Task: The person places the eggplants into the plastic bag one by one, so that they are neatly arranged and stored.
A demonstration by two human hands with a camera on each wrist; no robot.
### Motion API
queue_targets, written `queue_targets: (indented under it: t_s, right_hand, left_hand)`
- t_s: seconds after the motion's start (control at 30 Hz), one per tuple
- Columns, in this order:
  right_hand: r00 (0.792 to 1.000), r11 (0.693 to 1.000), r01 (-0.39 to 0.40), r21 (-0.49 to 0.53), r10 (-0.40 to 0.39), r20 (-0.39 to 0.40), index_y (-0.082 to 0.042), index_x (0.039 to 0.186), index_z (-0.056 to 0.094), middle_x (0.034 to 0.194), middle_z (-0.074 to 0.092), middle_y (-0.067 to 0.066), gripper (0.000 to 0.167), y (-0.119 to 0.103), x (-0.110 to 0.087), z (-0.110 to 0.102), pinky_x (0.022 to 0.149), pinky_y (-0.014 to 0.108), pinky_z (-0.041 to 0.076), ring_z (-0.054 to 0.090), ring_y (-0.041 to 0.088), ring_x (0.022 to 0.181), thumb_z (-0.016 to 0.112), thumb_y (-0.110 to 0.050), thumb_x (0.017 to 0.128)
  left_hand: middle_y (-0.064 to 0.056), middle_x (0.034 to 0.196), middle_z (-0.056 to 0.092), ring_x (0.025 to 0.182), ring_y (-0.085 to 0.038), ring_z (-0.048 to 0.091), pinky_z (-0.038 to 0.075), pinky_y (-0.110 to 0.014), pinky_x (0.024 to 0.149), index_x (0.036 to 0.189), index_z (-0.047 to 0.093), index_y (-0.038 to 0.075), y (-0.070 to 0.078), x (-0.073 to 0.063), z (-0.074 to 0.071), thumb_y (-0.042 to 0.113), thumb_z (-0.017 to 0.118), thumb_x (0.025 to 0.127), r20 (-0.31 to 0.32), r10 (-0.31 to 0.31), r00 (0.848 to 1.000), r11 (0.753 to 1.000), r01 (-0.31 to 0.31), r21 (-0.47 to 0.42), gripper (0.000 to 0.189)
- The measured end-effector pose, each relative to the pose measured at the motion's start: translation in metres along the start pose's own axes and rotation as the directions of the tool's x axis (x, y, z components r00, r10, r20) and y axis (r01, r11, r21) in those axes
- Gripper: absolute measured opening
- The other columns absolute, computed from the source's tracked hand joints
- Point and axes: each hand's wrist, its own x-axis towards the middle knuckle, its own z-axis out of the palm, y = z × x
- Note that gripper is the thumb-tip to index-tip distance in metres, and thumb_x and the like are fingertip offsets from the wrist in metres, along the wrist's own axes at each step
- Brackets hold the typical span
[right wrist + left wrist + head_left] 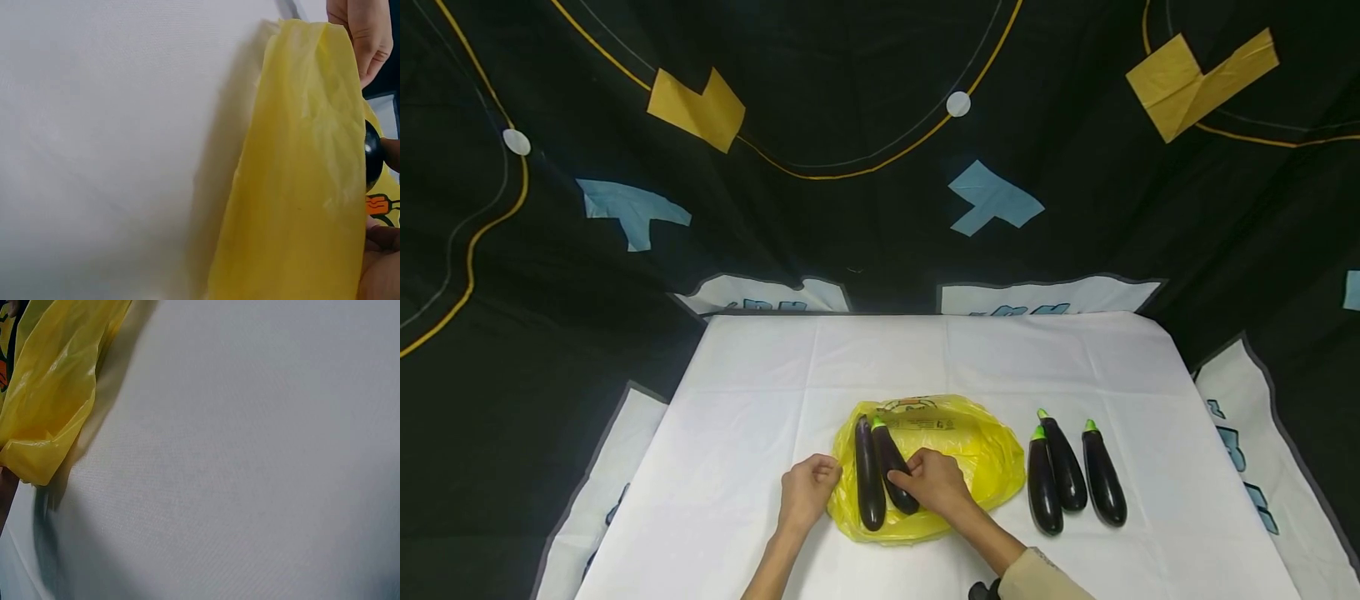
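A yellow plastic bag (988,458) lies spread on the table with printing on it. Two dark purple eggplants rest over it side by side, the outer eggplant (869,483) at the left and the inner eggplant (887,454) leaning beside it. My left hand (805,493) pinches the bag's left edge between thumb and fingers. From the right, my right hand (942,487) grips the inner eggplant near its lower half. In the right wrist view the bag's raised side (300,175) covers most of that eggplant, leaving only a dark rounded end (373,156) by a finger.
Three more eggplants lie right of the bag: a front one (1043,487), one close behind it (1063,467), and a separate one (1103,479). White cloth covers the table (760,358). A black curtain (880,242) hangs behind it. Some dark object (981,591) shows beside the right sleeve.
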Motion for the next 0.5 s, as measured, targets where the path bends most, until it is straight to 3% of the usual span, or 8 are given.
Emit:
queue_targets:
  t_s: [0.5]
  right_hand:
    - [1.0,0.999,-0.015,-0.046,0.015,-0.002,-0.004,0.084,0.062,0.067,0.059,-0.001,0.035,-0.0008,0.0029,0.0084,0.047,0.024,0.045,0.054,0.01,0.057,0.076,-0.035,0.078]
  left_hand:
    - [0.001,0.071,0.066,0.06,-0.008,0.059,0.05,-0.02,0.052,0.083,0.068,0.005,0.0001,0.0016,0.0017,0.01,0.069,0.084,0.006,0.014,1.0,1.0,-0.014,-0.002,0.005]
